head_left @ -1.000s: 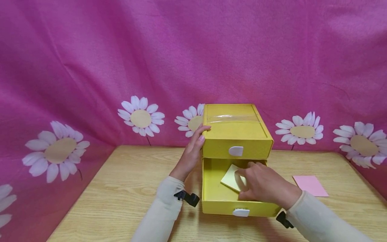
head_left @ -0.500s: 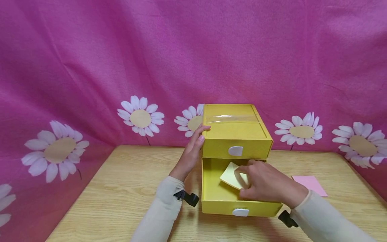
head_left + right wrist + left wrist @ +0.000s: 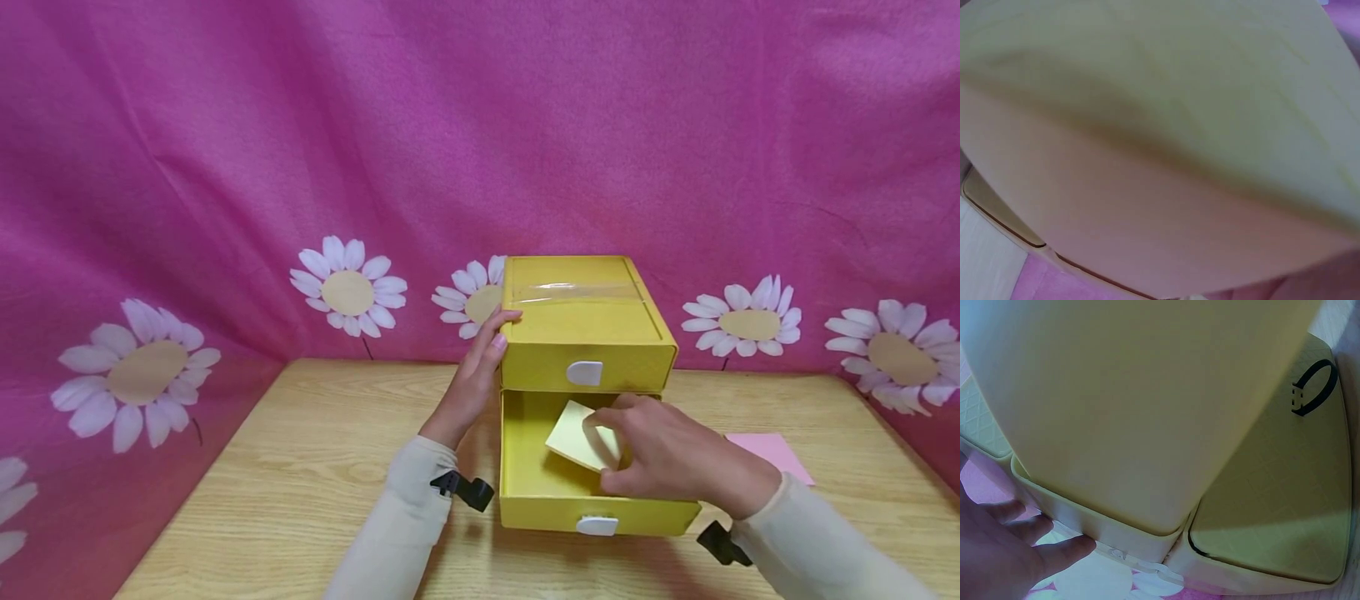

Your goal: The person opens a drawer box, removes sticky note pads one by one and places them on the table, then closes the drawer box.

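Note:
A small yellow two-drawer box stands on the table, its lower drawer pulled out and its upper drawer closed. Inside the lower drawer, my right hand pinches the right side of a pale yellow sticky note pad; its far fingertips are hidden. My left hand rests against the left side of the box with fingers extended, fingertips at the top edge. In the left wrist view, the straight fingers lie along the box beside clear tape. Blurred yellow surfaces fill most of the right wrist view.
A pink square of paper lies on the wooden table right of the box, partly behind the right forearm. White tabs mark the drawer fronts. A magenta cloth with daisies hangs behind and at the sides.
My right hand has shifted slightly to the right and back, and the sticky note pad's angle has changed a little. The left hand and the box have stayed put.

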Demonstrator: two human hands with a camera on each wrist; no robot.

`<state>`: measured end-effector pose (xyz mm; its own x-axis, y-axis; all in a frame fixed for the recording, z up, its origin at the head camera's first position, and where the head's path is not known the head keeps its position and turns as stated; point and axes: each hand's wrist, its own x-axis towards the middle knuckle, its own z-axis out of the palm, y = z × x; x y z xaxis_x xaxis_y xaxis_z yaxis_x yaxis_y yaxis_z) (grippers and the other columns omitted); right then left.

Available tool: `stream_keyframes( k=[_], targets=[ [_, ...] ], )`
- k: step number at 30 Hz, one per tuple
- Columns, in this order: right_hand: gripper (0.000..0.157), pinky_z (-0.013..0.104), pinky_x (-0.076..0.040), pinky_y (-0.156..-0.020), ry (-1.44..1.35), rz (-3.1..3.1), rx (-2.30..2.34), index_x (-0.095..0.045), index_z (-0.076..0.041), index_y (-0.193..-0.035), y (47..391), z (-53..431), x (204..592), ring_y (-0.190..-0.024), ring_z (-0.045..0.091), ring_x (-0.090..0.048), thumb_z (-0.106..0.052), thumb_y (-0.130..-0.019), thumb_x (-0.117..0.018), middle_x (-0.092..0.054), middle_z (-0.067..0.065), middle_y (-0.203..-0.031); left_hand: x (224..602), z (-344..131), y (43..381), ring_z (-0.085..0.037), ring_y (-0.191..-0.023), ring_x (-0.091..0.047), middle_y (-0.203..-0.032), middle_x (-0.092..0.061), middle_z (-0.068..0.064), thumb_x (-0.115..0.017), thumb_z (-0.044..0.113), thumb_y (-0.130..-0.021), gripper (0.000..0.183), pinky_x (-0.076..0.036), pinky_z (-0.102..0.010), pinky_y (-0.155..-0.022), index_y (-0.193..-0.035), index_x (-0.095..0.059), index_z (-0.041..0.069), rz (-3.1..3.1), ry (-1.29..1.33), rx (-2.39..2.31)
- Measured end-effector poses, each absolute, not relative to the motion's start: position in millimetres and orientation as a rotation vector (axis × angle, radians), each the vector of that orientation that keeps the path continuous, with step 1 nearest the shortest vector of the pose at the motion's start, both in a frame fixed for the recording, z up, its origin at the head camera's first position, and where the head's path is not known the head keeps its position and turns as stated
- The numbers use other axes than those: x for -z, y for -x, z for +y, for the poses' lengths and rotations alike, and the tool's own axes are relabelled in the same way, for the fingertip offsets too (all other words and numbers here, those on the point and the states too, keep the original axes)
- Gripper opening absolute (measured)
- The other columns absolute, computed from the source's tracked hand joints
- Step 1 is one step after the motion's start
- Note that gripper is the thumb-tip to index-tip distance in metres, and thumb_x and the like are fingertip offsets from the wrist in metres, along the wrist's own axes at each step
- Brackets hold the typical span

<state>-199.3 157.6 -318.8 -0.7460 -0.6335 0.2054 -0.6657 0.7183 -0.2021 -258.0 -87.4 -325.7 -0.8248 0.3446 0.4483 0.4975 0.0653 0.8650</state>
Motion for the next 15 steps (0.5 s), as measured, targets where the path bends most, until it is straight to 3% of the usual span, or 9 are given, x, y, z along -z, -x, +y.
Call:
stream_keyframes(
  k=[6, 15],
  targets=[
    [0.025, 0.025, -0.043, -0.061, -1.057, -2.779, -0.407, -0.059, -0.026, -0.086, 196.0, 159.6, 314.2, -0.074, 0.01, -0.05, -0.027, -0.066, -0.075, -0.054, -0.007, -0.08, 326.3, -87.6, 259.1, -0.019, -0.146, -0.007, -0.161, -0.008, -0.01, -0.028, 0.024, -0.105, 0.043, -0.015, -0.05, -0.115, -0.145, -0.034, 0.011, -2.194, 0.888, 1.875],
    [0.023, 0.024, -0.043, -0.06, -1.063, -2.76, -0.401, -0.054, -0.029, -0.079, 194.5, 161.9, 311.3, -0.073, 0.01, -0.05, -0.026, -0.066, -0.074, -0.054, -0.006, -0.081, 326.7, -87.0, 258.6, -0.018, -0.146, -0.008, -0.161, -0.009, -0.011, -0.028, 0.023, -0.104, 0.043, -0.015, -0.049, -0.115, -0.144, -0.035, 0.009, -2.184, 0.88, 1.878]
  ],
)
